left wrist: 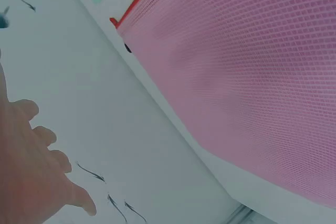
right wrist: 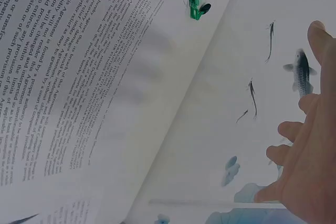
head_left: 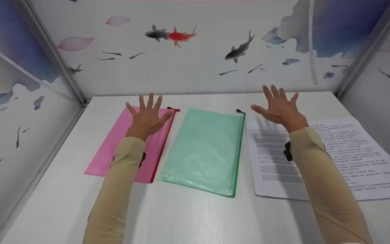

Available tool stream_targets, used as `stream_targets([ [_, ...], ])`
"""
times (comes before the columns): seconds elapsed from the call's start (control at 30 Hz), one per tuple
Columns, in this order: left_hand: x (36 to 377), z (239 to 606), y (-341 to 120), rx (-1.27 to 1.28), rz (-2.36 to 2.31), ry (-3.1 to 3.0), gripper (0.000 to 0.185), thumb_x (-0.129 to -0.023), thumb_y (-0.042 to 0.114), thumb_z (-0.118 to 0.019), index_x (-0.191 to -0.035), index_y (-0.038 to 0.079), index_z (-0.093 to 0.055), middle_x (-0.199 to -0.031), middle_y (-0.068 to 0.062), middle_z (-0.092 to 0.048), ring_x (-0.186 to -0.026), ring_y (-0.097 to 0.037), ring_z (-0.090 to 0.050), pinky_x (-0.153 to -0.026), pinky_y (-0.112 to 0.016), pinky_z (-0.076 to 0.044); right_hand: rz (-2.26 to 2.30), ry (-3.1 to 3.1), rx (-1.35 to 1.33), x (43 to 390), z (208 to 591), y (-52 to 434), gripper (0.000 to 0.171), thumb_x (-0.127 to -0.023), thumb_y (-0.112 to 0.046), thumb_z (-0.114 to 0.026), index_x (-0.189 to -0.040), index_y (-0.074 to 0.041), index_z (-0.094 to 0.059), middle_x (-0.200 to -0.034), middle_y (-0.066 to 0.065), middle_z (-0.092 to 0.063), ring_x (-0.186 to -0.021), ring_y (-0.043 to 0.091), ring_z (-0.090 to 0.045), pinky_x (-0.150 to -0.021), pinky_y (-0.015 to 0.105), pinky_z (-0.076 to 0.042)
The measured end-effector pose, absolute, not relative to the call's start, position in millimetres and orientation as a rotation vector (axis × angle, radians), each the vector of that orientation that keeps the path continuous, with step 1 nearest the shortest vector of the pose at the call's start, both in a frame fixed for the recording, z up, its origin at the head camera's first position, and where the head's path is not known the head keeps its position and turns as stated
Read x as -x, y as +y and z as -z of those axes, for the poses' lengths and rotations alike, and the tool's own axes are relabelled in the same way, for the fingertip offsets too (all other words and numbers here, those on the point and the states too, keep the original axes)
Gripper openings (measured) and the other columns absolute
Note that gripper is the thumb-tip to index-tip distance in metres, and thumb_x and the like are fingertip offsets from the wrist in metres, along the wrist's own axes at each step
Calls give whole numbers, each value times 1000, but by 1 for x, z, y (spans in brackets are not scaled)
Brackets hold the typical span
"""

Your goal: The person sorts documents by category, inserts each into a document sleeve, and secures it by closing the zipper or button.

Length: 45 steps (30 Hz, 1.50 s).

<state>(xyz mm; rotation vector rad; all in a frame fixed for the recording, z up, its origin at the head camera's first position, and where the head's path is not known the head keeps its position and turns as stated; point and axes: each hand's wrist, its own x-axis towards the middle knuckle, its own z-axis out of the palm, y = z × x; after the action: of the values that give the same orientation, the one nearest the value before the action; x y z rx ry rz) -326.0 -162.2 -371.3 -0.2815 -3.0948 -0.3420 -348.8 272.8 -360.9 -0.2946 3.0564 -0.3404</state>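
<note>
In the head view my left hand (head_left: 146, 117) is held with fingers spread over the far part of a pink zip folder (head_left: 113, 149). The left wrist view shows that folder's mesh surface (left wrist: 236, 77) and red zip edge, with the left hand (left wrist: 31, 166) apart from it. My right hand (head_left: 279, 110), fingers also spread, is above the far edge of the printed paper sheets (head_left: 357, 162). It holds nothing in the right wrist view, where the right hand (right wrist: 310, 145) is beside the printed page (right wrist: 79, 77). Between the hands lies a green zip folder (head_left: 205, 152).
The white table (head_left: 195, 220) is bounded by a back panel (head_left: 201, 74) painted with fish and by side panels (head_left: 8, 135). Metal posts (head_left: 367, 51) stand at the back corners. Dark zip pulls (head_left: 239, 110) stick out at the folders' far corners.
</note>
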Motion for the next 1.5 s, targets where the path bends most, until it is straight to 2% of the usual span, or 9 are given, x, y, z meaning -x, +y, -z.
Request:
stream_targets([
  [0.3, 317, 373, -146, 398, 401, -3084, 84, -98, 71, -27, -162, 23, -5, -170, -13, 6, -155, -46, 7, -113, -78, 12, 499, 3058, 335, 339, 372, 279, 97, -96, -72, -40, -162, -16, 2, -169, 20, -2, -155, 43, -5, -117, 75, 4],
  [0.57, 300, 379, -128, 498, 487, -3062, 80, -100, 65, -34, -162, 19, -14, -170, -14, -3, -155, -45, 4, -117, -74, 9, 567, 3134, 413, 324, 377, 279, 90, -97, -65, -47, -162, -12, -14, -165, 24, -19, -151, 48, -18, -119, 72, -9],
  [0.77, 286, 383, -112, 517, 574, -3065, 77, -101, 58, -40, -162, 20, -13, -170, -11, -12, -156, -41, -6, -120, -70, 6, 701, 3168, 421, 308, 376, 280, 78, -101, -56, -48, -159, -10, -25, -162, 24, -27, -147, 50, -27, -118, 70, -18],
  [0.87, 279, 385, -102, 504, 632, -3063, 74, -102, 53, -44, -162, 19, -17, -168, -10, -20, -156, -35, -15, -123, -67, 1, 759, 3175, 423, 301, 376, 282, 71, -103, -49, -49, -157, -8, -30, -160, 25, -29, -146, 50, -29, -117, 71, -19],
  [0.97, 273, 388, -93, 508, 684, -3047, 69, -102, 45, -50, -160, 17, -25, -165, -9, -30, -153, -30, -27, -125, -63, -11, 856, 3155, 391, 293, 375, 286, 69, -103, -46, -51, -157, -8, -31, -160, 24, -30, -147, 48, -29, -117, 69, -22],
  [1.13, 261, 394, -75, 525, 801, -3038, 64, -101, 36, -55, -157, 17, -32, -162, -7, -37, -149, -28, -35, -123, -54, -28, 1040, 3070, 331, 280, 376, 296, 69, -102, -44, -53, -157, -7, -31, -159, 25, -30, -148, 47, -28, -117, 67, -27],
  [1.33, 247, 408, -51, 537, 1064, -3057, 61, -102, 35, -55, -156, 19, -34, -160, -5, -39, -149, -25, -36, -122, -49, -32, 1089, 2962, 205, 261, 383, 311, 74, -102, -49, -52, -158, -8, -27, -162, 25, -26, -146, 48, -31, -114, 67, -31],
  [1.5, 239, 410, -35, 522, 1182, -3083, 60, -102, 36, -55, -156, 20, -34, -158, -7, -43, -148, -24, -39, -121, -47, -34, 1101, 2887, 142, 259, 384, 319, 81, -100, -53, -52, -160, -8, -21, -162, 26, -24, -146, 48, -30, -111, 66, -36],
])
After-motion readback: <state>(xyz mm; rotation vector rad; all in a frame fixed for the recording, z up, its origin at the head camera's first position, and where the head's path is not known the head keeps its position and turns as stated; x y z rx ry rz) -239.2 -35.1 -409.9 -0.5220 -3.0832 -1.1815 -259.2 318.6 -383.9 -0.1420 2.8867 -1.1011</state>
